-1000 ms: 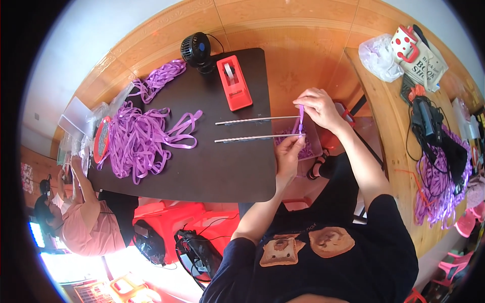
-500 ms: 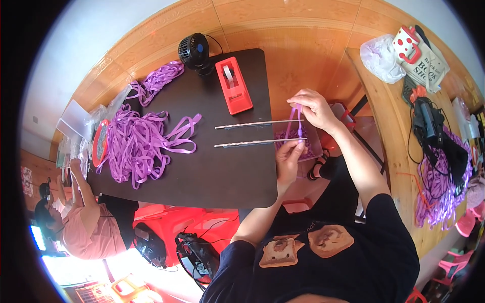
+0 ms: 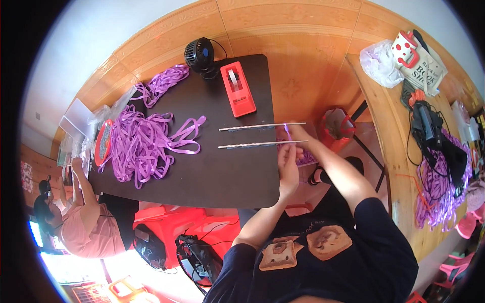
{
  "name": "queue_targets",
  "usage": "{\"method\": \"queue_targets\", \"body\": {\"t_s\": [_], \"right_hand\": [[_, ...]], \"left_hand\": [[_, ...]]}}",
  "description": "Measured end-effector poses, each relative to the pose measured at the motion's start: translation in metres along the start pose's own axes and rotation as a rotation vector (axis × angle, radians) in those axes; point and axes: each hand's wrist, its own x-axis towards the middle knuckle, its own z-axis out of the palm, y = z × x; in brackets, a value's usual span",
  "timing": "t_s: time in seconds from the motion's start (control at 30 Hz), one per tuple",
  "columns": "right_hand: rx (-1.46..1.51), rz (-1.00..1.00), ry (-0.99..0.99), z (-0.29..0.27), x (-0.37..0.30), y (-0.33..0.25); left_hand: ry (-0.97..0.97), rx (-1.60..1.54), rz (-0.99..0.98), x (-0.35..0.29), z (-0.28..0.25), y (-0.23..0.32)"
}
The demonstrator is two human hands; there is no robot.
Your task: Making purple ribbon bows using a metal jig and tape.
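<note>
a: where is the purple strip (image 3: 287, 132)?
b: across the gap between two thin rods, the far rod (image 3: 252, 126) and the near rod (image 3: 252, 145), close to their right-hand ends, past the edge of the dark table (image 3: 217, 184).
a: and the hands?
b: the left hand (image 3: 289, 169) has thumb and fingers pinched on the strip's lower end, just by the near rod. the right hand (image 3: 303, 137) is beside it, partly hidden behind the rods and blurred; i can't tell whether it grips anything.
a: what's below them?
b: a container of purple pieces (image 3: 306, 158), mostly covered by the hands and forearm.
a: and further over the dark table?
b: a red tape dispenser (image 3: 244, 104) beyond the rods, with a small black fan (image 3: 200, 54) near it. to the left, a big loose heap of purple ribbon (image 3: 141, 144), and a smaller purple bundle (image 3: 164, 81) behind that.
a: anything farther out?
b: a wooden table (image 3: 376, 108) on the right with a red-spotted mug (image 3: 403, 49), and a person in pink (image 3: 93, 230) at far left.
</note>
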Motion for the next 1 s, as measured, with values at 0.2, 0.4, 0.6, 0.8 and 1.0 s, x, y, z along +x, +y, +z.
{"method": "queue_targets", "body": {"t_s": [0.2, 0.4, 0.6, 0.8, 1.0], "right_hand": [[0.312, 0.329, -0.044, 0.037, -0.064, 0.044], [0.641, 0.502, 0.016, 0.065, -0.115, 0.076], [0.686, 0.443, -0.089, 0.081, -0.168, 0.044], [0.747, 0.753, -0.233, 0.088, -0.224, 0.000], [0.781, 0.658, -0.192, 0.085, -0.230, -0.009]], "left_hand": [[-0.133, 0.137, -0.145, -0.074, -0.022, 0.001], [-0.215, 0.131, -0.161, -0.109, -0.057, 0.008], [-0.258, 0.083, -0.209, -0.111, -0.073, 0.010], [-0.248, 0.377, -0.253, -0.096, -0.087, 0.008], [-0.326, 0.260, -0.335, -0.096, -0.093, 0.011]]}}
